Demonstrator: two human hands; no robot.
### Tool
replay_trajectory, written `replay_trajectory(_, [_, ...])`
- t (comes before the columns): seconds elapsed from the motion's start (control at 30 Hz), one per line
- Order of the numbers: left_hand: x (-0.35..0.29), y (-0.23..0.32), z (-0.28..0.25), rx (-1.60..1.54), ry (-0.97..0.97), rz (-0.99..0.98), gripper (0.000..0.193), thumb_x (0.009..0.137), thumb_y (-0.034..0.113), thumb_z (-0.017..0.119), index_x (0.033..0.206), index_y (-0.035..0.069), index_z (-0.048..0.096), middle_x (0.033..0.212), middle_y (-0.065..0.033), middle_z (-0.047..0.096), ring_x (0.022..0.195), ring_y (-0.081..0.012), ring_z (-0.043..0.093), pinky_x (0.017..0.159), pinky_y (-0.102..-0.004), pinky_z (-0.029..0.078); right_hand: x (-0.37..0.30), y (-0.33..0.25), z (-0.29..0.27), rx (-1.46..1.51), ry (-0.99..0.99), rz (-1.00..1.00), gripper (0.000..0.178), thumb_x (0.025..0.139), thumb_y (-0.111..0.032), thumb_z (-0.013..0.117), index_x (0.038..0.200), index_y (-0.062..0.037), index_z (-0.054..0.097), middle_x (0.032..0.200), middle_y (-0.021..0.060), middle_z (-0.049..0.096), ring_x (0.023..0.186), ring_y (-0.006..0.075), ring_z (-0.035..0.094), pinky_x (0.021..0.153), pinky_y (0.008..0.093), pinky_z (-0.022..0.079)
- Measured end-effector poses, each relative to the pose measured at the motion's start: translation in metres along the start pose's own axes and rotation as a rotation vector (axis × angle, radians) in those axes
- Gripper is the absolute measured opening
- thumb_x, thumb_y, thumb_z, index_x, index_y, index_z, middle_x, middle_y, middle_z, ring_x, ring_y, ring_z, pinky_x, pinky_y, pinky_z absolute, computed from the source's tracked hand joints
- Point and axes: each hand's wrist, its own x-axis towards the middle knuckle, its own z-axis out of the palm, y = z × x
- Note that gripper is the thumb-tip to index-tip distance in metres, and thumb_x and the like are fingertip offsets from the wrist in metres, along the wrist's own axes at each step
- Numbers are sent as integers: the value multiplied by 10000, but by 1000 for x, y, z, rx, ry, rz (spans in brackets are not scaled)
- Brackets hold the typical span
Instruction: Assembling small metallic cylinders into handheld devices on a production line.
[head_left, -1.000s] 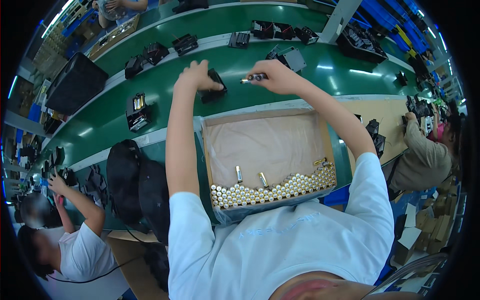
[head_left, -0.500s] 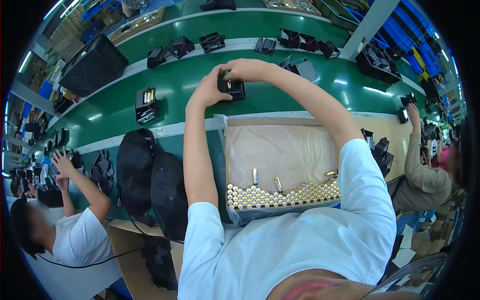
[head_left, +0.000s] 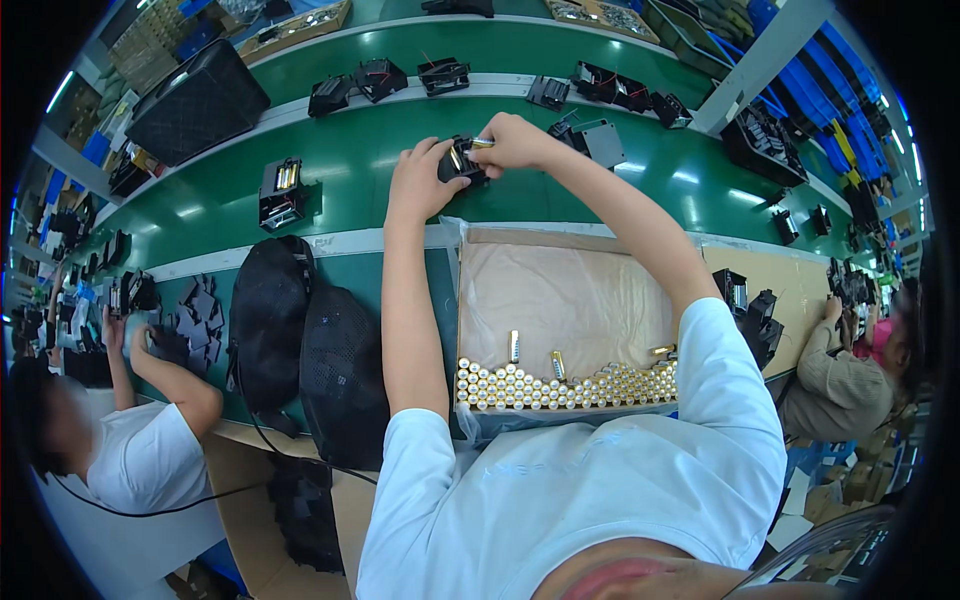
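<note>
On the green bench (head_left: pixel 350 190), the left hand (head_left: pixel 416 180) clasps a battery case (head_left: pixel 462 163); the right hand (head_left: pixel 514 143) pinches a battery (head_left: pixel 482 143).

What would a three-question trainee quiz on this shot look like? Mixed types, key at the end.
1. Multiple choice: what does the right hand hold?
A) a screwdriver
B) a battery
C) a roll of tape

2. True or false: the left hand is touching the black case.

3. Short answer: along which side of the cardboard box are the packed batteries gathered?

Key:
1. B
2. True
3. The side nearest the person wearing the camera
</note>
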Motion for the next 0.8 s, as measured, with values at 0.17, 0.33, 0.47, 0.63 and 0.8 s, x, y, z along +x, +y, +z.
replay_trajectory(0.17, [0,2,-7,46,-42,-40,538,716,263,786,1222,132,662,1348,-102,550,1140,-339,535,974,-388,472,10,5,26,-250,173,-282,232,829,-212,674,735,-3,718,564,87,629,485,258,539,556,334,473])
replay_trajectory(0.33, [-9,-8,-4,86,32,-58,503,732,258,773,1209,132,674,1365,-105,533,1150,-345,526,970,-384,475,21,1,46,-232,279,-259,264,828,-258,680,761,-7,727,596,111,631,510,271,545,571,335,476])
replay_trajectory(0.47, [-9,-14,-10,73,26,-89,489,743,265,766,1203,133,669,1374,-120,522,1174,-353,515,978,-398,465,34,-2,50,-292,227,-285,232,819,-244,690,802,-17,736,638,96,652,529,261,557,583,335,481])
replay_trajectory(0.63, [-13,-27,-9,48,110,-72,460,750,271,761,1175,125,661,1375,-141,516,1211,-364,498,987,-421,448,44,-2,37,-172,149,-318,215,820,-225,687,891,-30,742,691,75,673,573,238,584,609,330,490])
replay_trajectory(0.8, [-13,-24,-11,74,191,-89,439,739,263,770,1136,115,651,1358,-155,527,1246,-363,485,991,-439,431,72,2,24,-218,116,-503,233,822,-207,683,979,-43,736,722,61,682,621,220,614,639,318,500])
